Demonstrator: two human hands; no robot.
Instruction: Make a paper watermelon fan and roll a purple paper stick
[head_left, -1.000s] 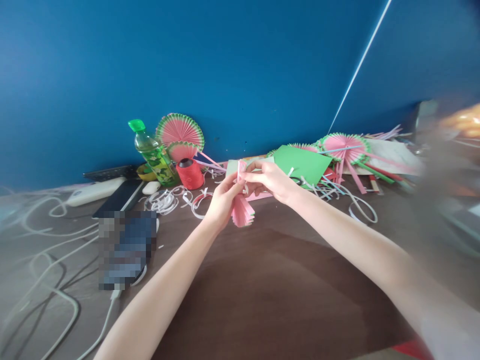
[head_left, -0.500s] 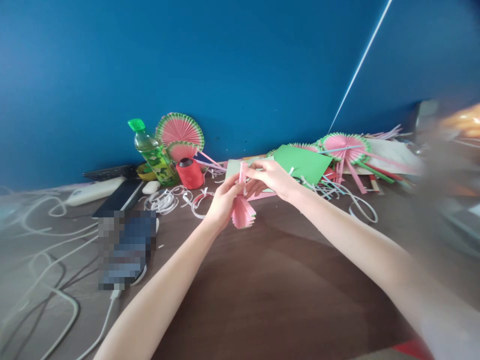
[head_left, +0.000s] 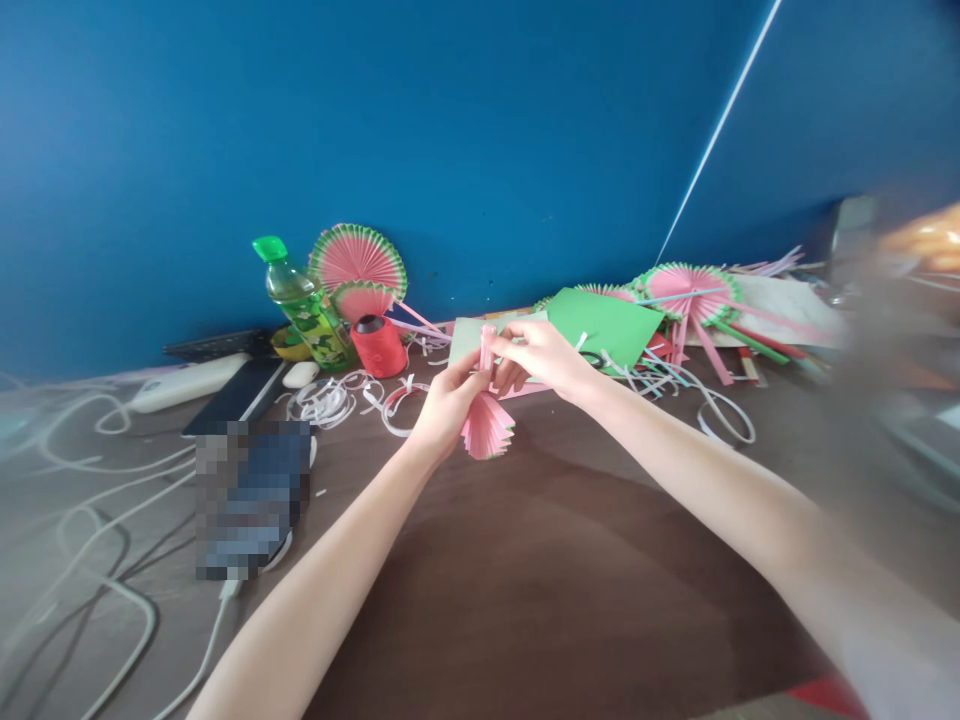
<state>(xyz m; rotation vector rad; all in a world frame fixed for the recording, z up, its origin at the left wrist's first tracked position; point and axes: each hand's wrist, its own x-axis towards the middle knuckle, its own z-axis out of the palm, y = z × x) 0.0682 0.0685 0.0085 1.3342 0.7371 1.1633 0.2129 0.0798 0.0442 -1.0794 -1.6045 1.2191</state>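
Observation:
Between my two hands, above the dark table, is a pleated pink paper fan with green edges at its tips. Its folds spread downward, and its narrow upper end stands up between my fingers. My left hand is closed on the fan from the left, thumb against the folds. From the right, my right hand pinches the upper part with thumb and forefinger, its other fingers curled behind. A pale sheet of paper and a green sheet lie just beyond my hands.
Finished round paper fans lean on the blue wall beside a green-capped bottle and a red can-shaped object. More fans and paper strips lie at right. A phone and white cables occupy the left.
My hands stay in nearly the same place, still on the pink paper. The pleats at its lower end look slightly more spread. The view has shifted very little.

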